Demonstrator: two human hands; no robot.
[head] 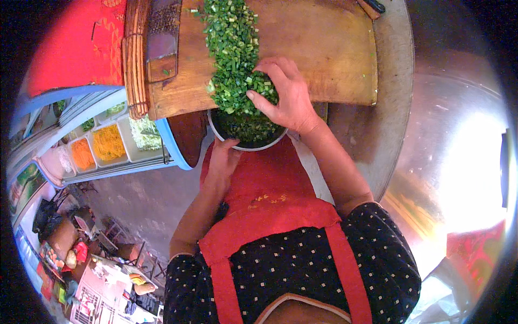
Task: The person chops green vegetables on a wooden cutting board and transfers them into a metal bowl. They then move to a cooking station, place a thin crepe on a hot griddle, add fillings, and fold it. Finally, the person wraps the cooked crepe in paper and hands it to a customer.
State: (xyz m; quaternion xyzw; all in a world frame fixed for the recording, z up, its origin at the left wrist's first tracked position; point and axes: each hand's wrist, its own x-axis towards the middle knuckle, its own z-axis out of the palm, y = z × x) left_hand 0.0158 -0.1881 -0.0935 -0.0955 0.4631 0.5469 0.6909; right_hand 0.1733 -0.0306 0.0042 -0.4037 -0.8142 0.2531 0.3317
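Observation:
A long heap of chopped green onions (pixel 232 52) lies on the wooden cutting board (pixel 319 52) and runs to its near edge. My right hand (pixel 289 95) touches the heap's near end from the right, thumb and fingers spread around loose pieces. Just under that edge is a round bowl with a pale rim (pixel 259 149), with more chopped greens (pixel 255 128) inside. My left hand (pixel 224 158) grips the bowl's near left rim, thumb on top. The lower fingers are hidden.
On the board's left lie a flat rectangular blade (pixel 162 40) and a bundle of thin sticks (pixel 135 56). A dark handle (pixel 374 5) is at the far right corner. Left stands a glass-topped case with shredded vegetables (pixel 107 141) in tubs. Right is a shiny metal surface (pixel 441 89).

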